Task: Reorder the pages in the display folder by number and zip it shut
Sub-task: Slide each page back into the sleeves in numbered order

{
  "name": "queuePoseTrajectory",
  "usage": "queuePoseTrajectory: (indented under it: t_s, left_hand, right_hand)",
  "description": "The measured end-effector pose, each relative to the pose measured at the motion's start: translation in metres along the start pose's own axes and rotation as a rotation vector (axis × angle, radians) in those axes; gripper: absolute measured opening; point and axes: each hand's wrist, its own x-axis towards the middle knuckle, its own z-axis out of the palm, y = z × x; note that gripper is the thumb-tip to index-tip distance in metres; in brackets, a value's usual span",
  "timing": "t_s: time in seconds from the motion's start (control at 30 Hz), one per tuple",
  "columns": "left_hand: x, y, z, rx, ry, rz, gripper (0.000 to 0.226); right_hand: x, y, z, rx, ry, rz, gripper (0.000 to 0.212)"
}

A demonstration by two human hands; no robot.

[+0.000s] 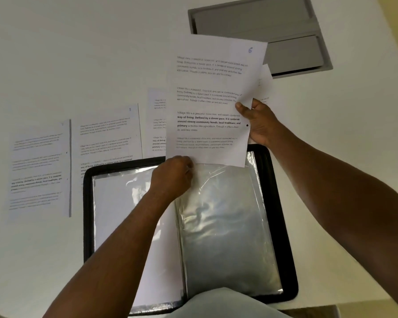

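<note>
A black zip display folder (283,216) lies open on the white table in front of me, its clear plastic sleeves (225,226) showing. Above its top edge I hold a printed page numbered 6 (211,99), lifted off the table. My right hand (257,122) pinches the page's right edge. My left hand (172,175) grips its bottom left corner, right at the mouth of the right-hand sleeve. The left-hand sleeve (120,207) looks white; I cannot tell what is inside it.
Loose printed pages lie in a row on the table behind the folder: one at far left (39,168), one numbered 5 (108,134), another (157,120) partly behind the held page. A grey recessed tray (285,26) sits in the table at the back right.
</note>
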Motion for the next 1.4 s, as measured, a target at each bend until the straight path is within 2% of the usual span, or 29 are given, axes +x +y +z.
queuePoseTrajectory:
  t_s: [0.27, 0.4, 0.5, 0.6, 0.87, 1.0, 1.23, 1.4]
  left_hand:
    - [0.004, -0.008, -0.003, -0.080, 0.025, -0.010, 0.017]
    - [0.006, -0.008, 0.003, -0.169, 0.021, -0.044, 0.013]
    - [0.008, -0.005, 0.006, -0.223, 0.011, -0.073, 0.011]
    - [0.010, -0.005, 0.007, -0.229, 0.004, -0.088, 0.013]
    - [0.011, -0.015, -0.009, -0.178, -0.114, -0.030, 0.019]
    - [0.016, -0.018, -0.010, -0.164, -0.163, -0.011, 0.018]
    - [0.022, -0.023, -0.008, -0.189, -0.178, -0.049, 0.012]
    - [0.024, -0.032, -0.013, -0.185, -0.247, -0.079, 0.010]
  right_hand:
    - [0.006, -0.006, -0.003, -0.116, 0.004, -0.019, 0.047]
    - [0.009, -0.004, -0.004, -0.151, -0.077, 0.082, 0.063]
    - [0.006, -0.002, -0.006, -0.305, -0.154, 0.175, 0.071]
    - [0.003, -0.003, -0.010, -0.461, -0.194, 0.189, 0.077]
    - [0.015, -0.028, -0.031, -0.596, -0.234, 0.241, 0.067]
    - [0.020, -0.035, -0.028, -0.661, -0.280, 0.317, 0.077]
    - [0.026, -0.040, -0.035, -0.526, -0.289, 0.357, 0.079]
    - [0.026, -0.041, -0.035, -0.460, -0.301, 0.358, 0.072]
